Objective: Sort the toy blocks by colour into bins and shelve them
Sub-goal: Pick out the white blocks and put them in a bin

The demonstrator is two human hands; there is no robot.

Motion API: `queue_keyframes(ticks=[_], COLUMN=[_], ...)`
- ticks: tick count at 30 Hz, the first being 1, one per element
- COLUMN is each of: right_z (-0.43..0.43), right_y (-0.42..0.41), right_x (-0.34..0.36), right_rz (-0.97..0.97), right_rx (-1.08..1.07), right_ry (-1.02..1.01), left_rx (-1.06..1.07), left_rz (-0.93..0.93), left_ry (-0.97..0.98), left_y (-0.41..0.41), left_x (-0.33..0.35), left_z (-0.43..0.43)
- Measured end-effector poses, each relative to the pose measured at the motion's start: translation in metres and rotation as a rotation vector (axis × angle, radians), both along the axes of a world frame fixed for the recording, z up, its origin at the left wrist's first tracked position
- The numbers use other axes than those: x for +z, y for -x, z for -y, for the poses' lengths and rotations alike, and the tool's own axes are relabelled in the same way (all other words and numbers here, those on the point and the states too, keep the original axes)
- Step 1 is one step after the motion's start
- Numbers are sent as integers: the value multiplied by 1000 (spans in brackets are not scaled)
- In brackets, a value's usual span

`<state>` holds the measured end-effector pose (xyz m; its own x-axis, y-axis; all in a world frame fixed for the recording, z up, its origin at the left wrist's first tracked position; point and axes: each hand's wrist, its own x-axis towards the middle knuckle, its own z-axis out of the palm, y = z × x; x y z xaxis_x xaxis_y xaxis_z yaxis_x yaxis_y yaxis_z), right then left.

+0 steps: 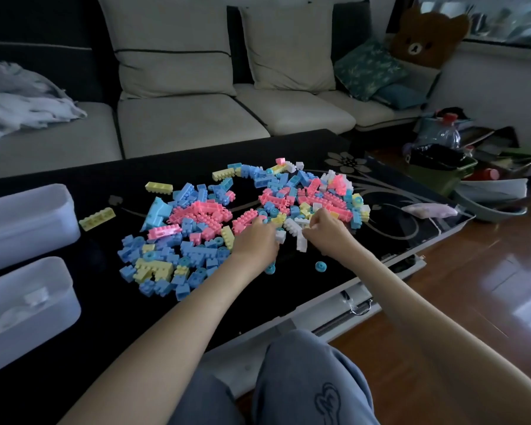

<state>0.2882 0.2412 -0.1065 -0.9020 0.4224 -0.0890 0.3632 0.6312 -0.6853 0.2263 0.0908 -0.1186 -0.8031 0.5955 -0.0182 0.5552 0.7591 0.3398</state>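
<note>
On a black glass coffee table, a person's left hand and right hand curl, fingers down, into the near edge of a heap of pastel toy blocks; what either pinches cannot be told. White blocks lie between them. Bare tabletop lies nearer than both; two translucent bins sit well left.

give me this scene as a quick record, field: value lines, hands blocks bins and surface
surface: black glass table with a flower pattern
blocks: mixed pile of pink, blue, yellow and white, unsorted
left hand: on the pile's near edge, closed around white blocks
right hand: beside it, pinching at white blocks
bins: near bin holds a few white pieces; far bin, contents not visible
stray: blue ring apart from the pile
</note>
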Motion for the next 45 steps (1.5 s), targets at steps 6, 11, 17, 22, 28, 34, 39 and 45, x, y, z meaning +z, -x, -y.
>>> queue_keyframes(ticks=[6, 11, 17, 22, 28, 34, 39, 45], right_z=[15, 15, 90, 231, 353, 353, 261, 85], right_y=[10, 11, 7, 22, 43, 53, 57, 50], right_x=[-8, 0, 62, 81, 45, 24, 31, 27], right_rz=[232, 241, -57, -294, -174, -137, -371, -157], right_rx=[112, 135, 284, 683, 1024, 1071, 870, 294], right_ry=[-268, -306, -368, -253, -169, -374, -270, -304], left_rx=[-13, 24, 131, 485, 763, 732, 528, 126], left_rz=[-4, 68, -100, -280, -183, 68, -287, -155], left_ry=[-87, -118, -165, 62, 275, 261, 99, -165], left_y=[2, 3, -11, -33, -61, -58, -43, -15], left_x=[9, 22, 54, 70, 61, 54, 61, 34], left_z=[15, 41, 114, 222, 336, 364, 306, 161])
